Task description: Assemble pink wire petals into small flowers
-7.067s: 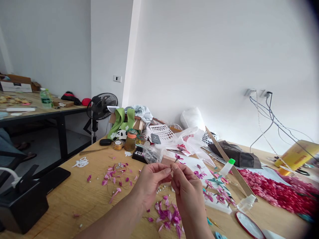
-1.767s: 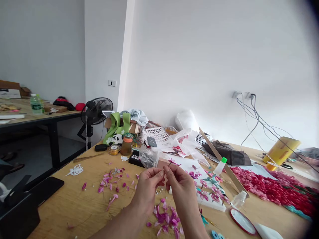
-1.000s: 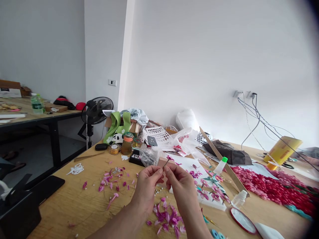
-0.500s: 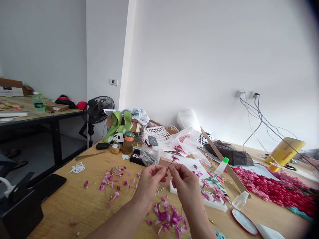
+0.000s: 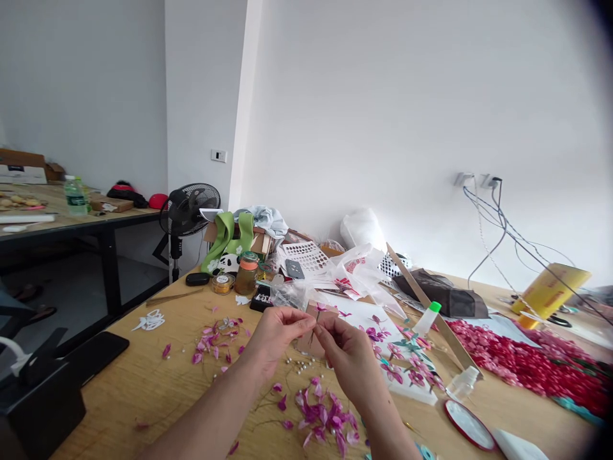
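My left hand (image 5: 272, 335) and my right hand (image 5: 345, 348) meet above the wooden table (image 5: 158, 377), fingertips pinched together. Between them they hold a thin wire stem with a small pink flower (image 5: 317, 312) at its top. Directly below the hands lie a heap of pink petals (image 5: 323, 418) and a few white pearl beads (image 5: 299, 365). Just beyond my right hand sits a white board with pink flowers (image 5: 397, 348) stuck on it.
More loose pink petals (image 5: 218, 335) lie to the left. A black device (image 5: 33, 399) and black phone (image 5: 98, 348) sit at the left edge. Jars (image 5: 246, 273), bags, a glue bottle (image 5: 426, 318), a wooden strip (image 5: 433, 313), red petals (image 5: 522, 364) and a red-rimmed lid (image 5: 469, 427) crowd the table.
Both hands stayed pinched on the stem, working it. They have shifted slightly left and lower, and the flower tip now points more upright.
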Demonstrator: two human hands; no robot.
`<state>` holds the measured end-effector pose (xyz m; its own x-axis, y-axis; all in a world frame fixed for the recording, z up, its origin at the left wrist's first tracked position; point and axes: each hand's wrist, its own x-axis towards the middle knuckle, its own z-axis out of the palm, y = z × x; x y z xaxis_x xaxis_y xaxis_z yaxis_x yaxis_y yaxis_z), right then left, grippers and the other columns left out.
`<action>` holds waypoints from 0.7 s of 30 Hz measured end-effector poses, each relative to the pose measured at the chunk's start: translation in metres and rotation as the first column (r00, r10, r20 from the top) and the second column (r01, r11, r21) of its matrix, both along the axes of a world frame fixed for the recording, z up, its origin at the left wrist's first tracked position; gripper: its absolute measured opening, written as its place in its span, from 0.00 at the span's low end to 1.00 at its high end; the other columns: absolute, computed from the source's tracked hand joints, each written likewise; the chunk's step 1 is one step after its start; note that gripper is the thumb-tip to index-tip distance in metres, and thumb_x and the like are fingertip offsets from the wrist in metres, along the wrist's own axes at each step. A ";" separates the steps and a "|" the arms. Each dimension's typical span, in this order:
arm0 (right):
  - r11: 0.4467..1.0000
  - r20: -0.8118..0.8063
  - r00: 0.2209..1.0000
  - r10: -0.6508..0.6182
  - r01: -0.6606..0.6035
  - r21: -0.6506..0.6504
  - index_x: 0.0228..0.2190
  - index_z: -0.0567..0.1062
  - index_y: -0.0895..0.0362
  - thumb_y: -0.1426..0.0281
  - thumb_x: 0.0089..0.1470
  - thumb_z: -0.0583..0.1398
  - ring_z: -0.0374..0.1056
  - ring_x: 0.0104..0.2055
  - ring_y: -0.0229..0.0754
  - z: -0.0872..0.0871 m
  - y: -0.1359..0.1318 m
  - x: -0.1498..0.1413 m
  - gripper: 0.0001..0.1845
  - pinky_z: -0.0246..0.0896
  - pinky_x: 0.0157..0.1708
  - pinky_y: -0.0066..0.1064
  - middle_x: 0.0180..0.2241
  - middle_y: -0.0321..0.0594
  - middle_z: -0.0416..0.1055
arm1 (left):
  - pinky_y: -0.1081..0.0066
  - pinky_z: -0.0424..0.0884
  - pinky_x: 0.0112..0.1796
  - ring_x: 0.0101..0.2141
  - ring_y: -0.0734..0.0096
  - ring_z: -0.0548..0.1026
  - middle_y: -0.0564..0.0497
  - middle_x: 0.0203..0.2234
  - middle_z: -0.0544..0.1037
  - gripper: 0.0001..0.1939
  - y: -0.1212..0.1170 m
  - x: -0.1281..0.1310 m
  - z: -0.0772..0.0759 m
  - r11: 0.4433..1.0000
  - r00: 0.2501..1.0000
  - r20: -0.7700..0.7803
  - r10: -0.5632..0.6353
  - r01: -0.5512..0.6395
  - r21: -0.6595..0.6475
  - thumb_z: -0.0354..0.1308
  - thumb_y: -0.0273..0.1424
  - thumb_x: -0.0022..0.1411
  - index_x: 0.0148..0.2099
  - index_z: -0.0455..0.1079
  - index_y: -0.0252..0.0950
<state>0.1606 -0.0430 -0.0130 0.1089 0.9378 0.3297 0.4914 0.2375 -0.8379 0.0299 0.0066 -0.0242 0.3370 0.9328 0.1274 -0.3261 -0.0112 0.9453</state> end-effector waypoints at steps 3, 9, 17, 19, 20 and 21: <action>0.999 0.086 0.996 -0.038 0.037 0.004 0.24 0.69 0.58 0.60 0.53 0.54 0.53 0.21 0.34 -0.002 0.001 -0.002 0.15 0.46 0.20 0.25 0.18 0.32 0.59 | 0.72 0.58 0.30 0.25 0.74 0.66 0.52 0.20 0.75 0.10 -0.001 0.001 0.002 1.000 1.000 -0.017 -0.003 0.003 0.001 0.67 0.34 0.42 0.27 0.77 0.32; 0.999 0.145 0.989 -0.040 0.039 0.007 0.24 0.70 0.59 0.61 0.54 0.53 0.51 0.21 0.34 -0.007 0.004 -0.001 0.15 0.44 0.19 0.25 0.18 0.32 0.57 | 0.72 0.58 0.30 0.24 0.74 0.64 0.53 0.19 0.73 0.09 -0.002 0.003 0.003 1.000 1.000 -0.001 0.011 -0.011 -0.003 0.66 0.33 0.42 0.26 0.75 0.32; 0.995 0.041 0.999 0.027 -0.023 -0.095 0.26 0.69 0.59 0.58 0.54 0.53 0.55 0.19 0.34 -0.006 0.005 0.002 0.17 0.47 0.19 0.25 0.17 0.31 0.57 | 0.72 0.58 0.30 0.25 0.73 0.65 0.53 0.20 0.72 0.10 0.000 0.006 -0.001 0.994 0.992 -0.054 0.111 -0.109 0.026 0.63 0.34 0.44 0.26 0.72 0.31; 0.994 0.014 0.999 0.045 -0.043 -0.103 0.25 0.68 0.58 0.58 0.54 0.53 0.56 0.19 0.34 -0.006 0.005 0.002 0.17 0.48 0.19 0.25 0.18 0.31 0.58 | 0.72 0.58 0.29 0.25 0.73 0.65 0.53 0.20 0.72 0.10 0.001 0.006 -0.002 0.994 0.992 -0.061 0.110 -0.109 0.025 0.63 0.34 0.45 0.27 0.72 0.30; 0.993 0.007 0.999 0.048 -0.047 -0.105 0.25 0.68 0.58 0.58 0.54 0.53 0.56 0.19 0.34 -0.006 0.005 0.002 0.17 0.48 0.19 0.25 0.18 0.31 0.58 | 0.72 0.58 0.29 0.25 0.73 0.65 0.53 0.20 0.72 0.10 0.001 0.007 -0.003 0.994 0.992 -0.063 0.112 -0.110 0.026 0.63 0.34 0.45 0.27 0.71 0.30; 0.993 0.004 0.999 0.049 -0.049 -0.107 0.25 0.68 0.58 0.58 0.54 0.53 0.56 0.19 0.34 -0.007 0.005 0.002 0.17 0.48 0.19 0.25 0.18 0.31 0.58 | 0.72 0.58 0.29 0.25 0.74 0.65 0.53 0.20 0.72 0.10 0.001 0.007 -0.003 0.993 0.991 -0.066 0.115 -0.113 0.028 0.62 0.34 0.45 0.27 0.71 0.31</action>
<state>0.1623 -0.0376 -0.0197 0.0599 0.9719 0.2278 0.4873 0.1707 -0.8564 0.0366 0.0077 -0.0272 0.2374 0.9625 0.1312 -0.2566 -0.0681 0.9641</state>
